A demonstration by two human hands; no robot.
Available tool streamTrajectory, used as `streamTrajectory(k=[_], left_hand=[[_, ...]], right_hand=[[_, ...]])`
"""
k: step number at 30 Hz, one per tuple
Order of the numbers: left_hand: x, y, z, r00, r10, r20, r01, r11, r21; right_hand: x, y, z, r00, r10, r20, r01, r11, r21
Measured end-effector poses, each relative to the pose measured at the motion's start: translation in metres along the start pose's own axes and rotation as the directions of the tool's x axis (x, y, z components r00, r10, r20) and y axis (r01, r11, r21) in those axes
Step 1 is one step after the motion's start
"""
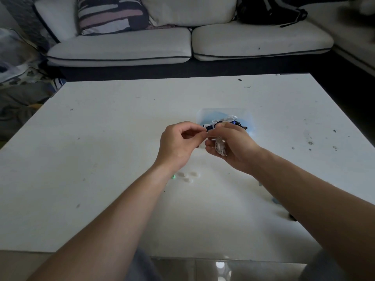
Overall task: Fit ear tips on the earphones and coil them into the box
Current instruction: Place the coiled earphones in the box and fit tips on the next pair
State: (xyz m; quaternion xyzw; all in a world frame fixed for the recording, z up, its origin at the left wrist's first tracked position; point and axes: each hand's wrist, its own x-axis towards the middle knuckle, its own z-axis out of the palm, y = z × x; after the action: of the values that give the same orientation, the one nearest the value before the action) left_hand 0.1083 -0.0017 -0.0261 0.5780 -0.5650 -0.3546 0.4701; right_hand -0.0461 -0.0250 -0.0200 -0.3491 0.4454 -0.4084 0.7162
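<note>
At the far left, behind the table, a striped cushion point(111, 15) leans on the pale sofa point(121, 47). The white table point(101, 138) fills the middle of what we see, its top marked with small dark specks. Our left hand point(178, 142) is raised above the table near its centre. The thumb and forefinger are pressed together in a pinch at the end of a dark blue earbud, and the other fingers are curled underneath. We cannot tell whether a tip sits between the fingertips, since that spot is too small to read. Below that wrist, three loose white ear tips point(187, 176) lie on the table close together, well apart from the hands. The earphones point(220, 148) are held between both hands. Their white cable is bunched in the palm of our right hand point(233, 147), with more loops rising behind the fingers. The right hand's fingers are curled round the bundle, and its thumb and forefinger pinch the dark blue earbud from the other side, just touching the left fingertips. Just behind the right hand, the clear box point(248, 118) rests on the table, with something pale blue inside it. Farther right, a black bag point(269, 11) sits on the sofa.
</note>
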Motion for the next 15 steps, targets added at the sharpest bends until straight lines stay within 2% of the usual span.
streamTrajectory(k=[4,8,11,15], left_hand=[[-0.0003,0.0004,0.0011,1.0,-0.01,0.026,0.011,0.997,-0.071],[0.0,0.0012,-0.0009,0.996,-0.078,0.041,0.085,0.965,-0.246],[0.0012,0.0009,-0.0043,0.983,-0.171,0.067,0.183,0.892,-0.413],[0.0037,0.0023,-0.0081,0.956,-0.249,0.155,0.293,0.784,-0.547]], right_hand=[[0.002,-0.001,-0.0025,0.999,0.009,0.04,-0.009,1.0,0.015],[0.004,0.0001,-0.006,0.995,-0.024,0.095,0.023,1.0,0.011],[0.0034,-0.0003,-0.0064,0.992,-0.082,0.096,0.08,0.996,0.026],[0.0027,-0.0029,-0.0062,0.99,-0.117,0.078,0.116,0.993,0.019]])
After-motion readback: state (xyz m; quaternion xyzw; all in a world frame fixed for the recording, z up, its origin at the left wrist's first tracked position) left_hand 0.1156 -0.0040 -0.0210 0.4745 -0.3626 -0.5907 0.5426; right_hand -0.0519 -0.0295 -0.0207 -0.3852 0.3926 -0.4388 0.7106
